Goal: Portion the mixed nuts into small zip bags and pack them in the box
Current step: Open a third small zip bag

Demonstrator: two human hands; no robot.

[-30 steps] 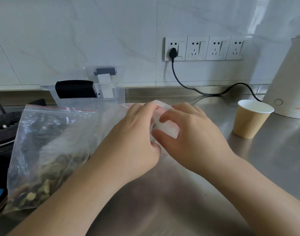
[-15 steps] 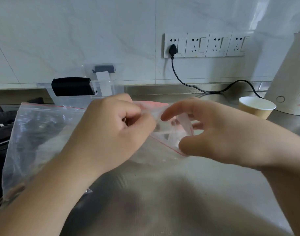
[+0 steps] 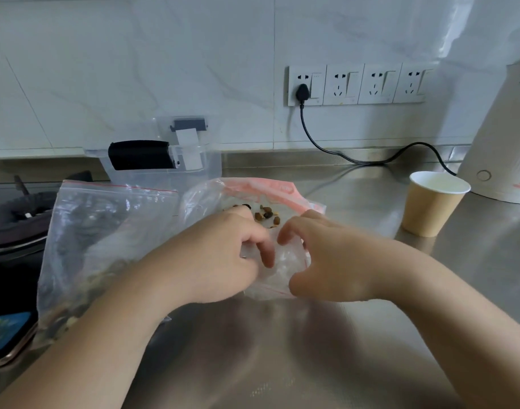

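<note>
Both hands (image 3: pixel 223 255) (image 3: pixel 326 261) pinch small zip bag (image 3: pixel 282 261).

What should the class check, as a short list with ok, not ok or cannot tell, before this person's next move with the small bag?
1. Both hands on the small zip bag: left hand and right hand hold it: ok.
2. Bag's seal closed: cannot tell.
3. Nuts in it: cannot tell; loose nuts lie behind.
4. Clear box within reach, open: ok.
5. Paper cup upright, apart: ok.
</note>
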